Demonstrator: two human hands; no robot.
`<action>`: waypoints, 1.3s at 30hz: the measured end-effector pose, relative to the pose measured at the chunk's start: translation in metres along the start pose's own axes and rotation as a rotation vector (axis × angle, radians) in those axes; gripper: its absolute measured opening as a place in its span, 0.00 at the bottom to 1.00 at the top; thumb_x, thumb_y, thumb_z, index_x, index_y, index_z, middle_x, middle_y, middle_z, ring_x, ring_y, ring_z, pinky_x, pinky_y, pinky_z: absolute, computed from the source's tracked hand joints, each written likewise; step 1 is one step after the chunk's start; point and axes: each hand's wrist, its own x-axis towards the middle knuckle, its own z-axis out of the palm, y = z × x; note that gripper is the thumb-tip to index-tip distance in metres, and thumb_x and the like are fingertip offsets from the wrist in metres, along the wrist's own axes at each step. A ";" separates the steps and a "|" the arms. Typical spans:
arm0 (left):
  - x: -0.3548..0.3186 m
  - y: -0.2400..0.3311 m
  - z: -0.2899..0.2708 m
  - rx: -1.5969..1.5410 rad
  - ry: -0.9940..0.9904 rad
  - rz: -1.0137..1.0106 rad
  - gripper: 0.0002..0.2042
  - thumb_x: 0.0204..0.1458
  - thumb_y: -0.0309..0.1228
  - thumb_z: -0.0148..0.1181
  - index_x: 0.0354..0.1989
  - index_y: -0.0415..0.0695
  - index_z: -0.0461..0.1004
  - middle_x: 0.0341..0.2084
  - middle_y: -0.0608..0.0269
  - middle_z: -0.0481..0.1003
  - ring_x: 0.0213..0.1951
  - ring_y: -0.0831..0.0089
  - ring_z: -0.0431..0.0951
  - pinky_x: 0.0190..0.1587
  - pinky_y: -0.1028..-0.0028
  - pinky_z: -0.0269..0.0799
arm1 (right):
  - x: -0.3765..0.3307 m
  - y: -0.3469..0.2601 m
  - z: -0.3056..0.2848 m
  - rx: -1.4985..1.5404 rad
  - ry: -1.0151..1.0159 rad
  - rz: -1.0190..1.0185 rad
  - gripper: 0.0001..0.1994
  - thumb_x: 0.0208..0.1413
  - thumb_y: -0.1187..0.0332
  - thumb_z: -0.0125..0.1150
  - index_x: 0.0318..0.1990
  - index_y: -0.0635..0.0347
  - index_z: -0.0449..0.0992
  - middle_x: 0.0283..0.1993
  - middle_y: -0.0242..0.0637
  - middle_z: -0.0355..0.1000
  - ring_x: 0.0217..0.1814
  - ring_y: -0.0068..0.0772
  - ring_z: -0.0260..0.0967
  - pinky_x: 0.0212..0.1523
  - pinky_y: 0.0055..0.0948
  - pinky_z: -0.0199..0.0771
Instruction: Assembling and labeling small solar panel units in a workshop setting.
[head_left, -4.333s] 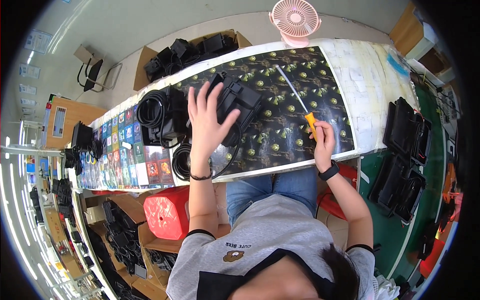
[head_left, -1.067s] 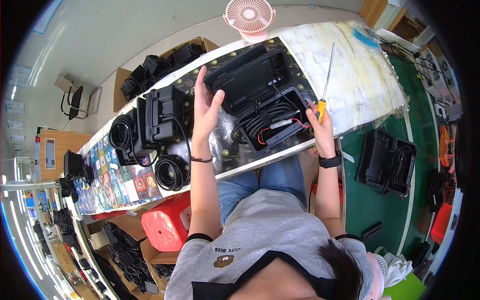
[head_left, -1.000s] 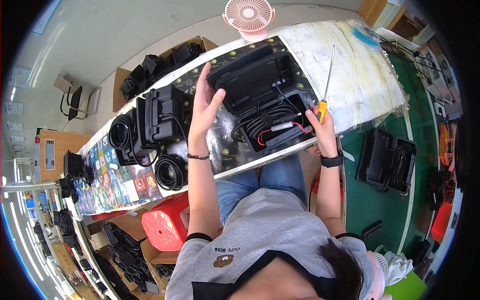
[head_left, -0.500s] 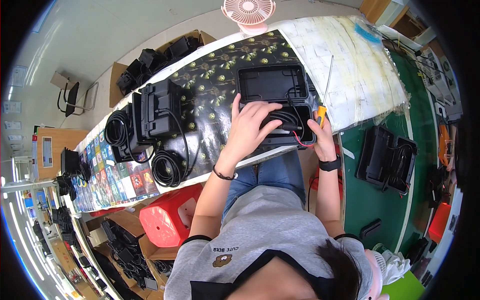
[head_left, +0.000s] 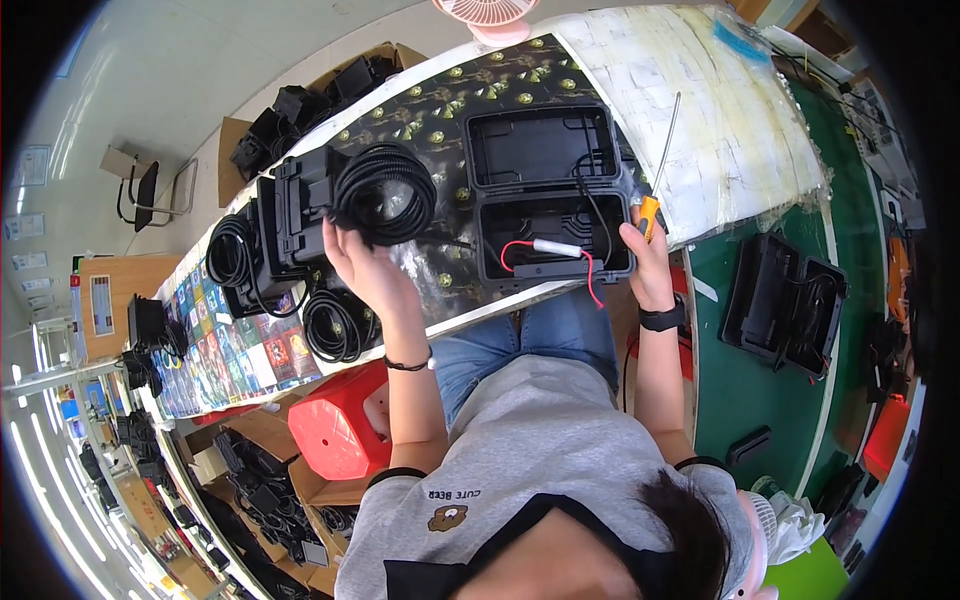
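Observation:
My left hand (head_left: 372, 275) grips a coil of black cable (head_left: 422, 200) by its lower left side, lifted beside the closed black cases. An open black plastic case (head_left: 492, 262) lies in front of me, its lid (head_left: 540, 150) tipped back on the far side. Across the case's base runs a red wire with a white sleeve (head_left: 556, 248), one end hanging over the near rim. My right hand (head_left: 652, 265) is at the case's right edge and holds a screwdriver (head_left: 649, 213) by its yellow-and-black handle, the long shaft pointing up and away.
Closed black cases (head_left: 300, 205) and cable coils (head_left: 335, 328) stand on the table's left. A pink fan (head_left: 497, 30) sits at the far edge. Below the table is a red stool (head_left: 338, 428). Another open case (head_left: 760, 305) rests on the green surface at right.
My left hand has taken the cable coil out of the open case and moved it left, uncovering the base and red wire. My right hand still holds the screwdriver at the case's edge.

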 end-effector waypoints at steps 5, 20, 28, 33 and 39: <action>-0.018 -0.007 -0.019 0.812 -0.441 0.513 0.22 0.56 0.20 0.55 0.60 0.39 0.66 0.60 0.52 0.66 0.60 0.61 0.67 0.63 0.67 0.60 | 0.003 -0.002 0.006 0.083 0.015 0.002 0.25 0.54 0.66 0.68 0.57 0.65 0.66 0.53 0.31 0.65 0.56 0.21 0.61 0.61 0.23 0.58; -0.085 0.004 0.011 1.095 -0.984 0.852 0.20 0.44 0.39 0.69 0.48 0.51 0.78 0.47 0.69 0.75 0.58 0.64 0.68 0.65 0.53 0.53 | -0.002 -0.003 0.008 0.035 0.057 -0.033 0.28 0.54 0.67 0.68 0.60 0.63 0.64 0.54 0.28 0.66 0.55 0.18 0.61 0.59 0.22 0.58; -0.055 0.001 0.006 1.208 -0.930 0.982 0.19 0.40 0.54 0.68 0.19 0.52 0.73 0.45 0.74 0.75 0.60 0.63 0.66 0.67 0.42 0.41 | -0.002 -0.007 0.012 0.043 0.030 -0.035 0.25 0.54 0.66 0.68 0.57 0.62 0.66 0.50 0.26 0.64 0.52 0.17 0.60 0.57 0.20 0.58; -0.060 -0.001 0.012 1.266 -0.916 0.975 0.20 0.41 0.55 0.67 0.20 0.52 0.72 0.44 0.75 0.75 0.59 0.63 0.67 0.67 0.42 0.42 | 0.003 0.003 0.001 0.083 -0.004 -0.007 0.26 0.53 0.65 0.68 0.56 0.63 0.65 0.48 0.26 0.63 0.51 0.16 0.59 0.56 0.20 0.58; -0.076 0.004 0.018 1.177 -0.928 1.042 0.18 0.44 0.47 0.68 0.42 0.55 0.76 0.45 0.76 0.75 0.58 0.67 0.70 0.67 0.42 0.44 | -0.001 0.000 0.002 0.045 0.009 -0.006 0.25 0.54 0.65 0.68 0.57 0.63 0.65 0.49 0.26 0.64 0.50 0.17 0.60 0.56 0.20 0.59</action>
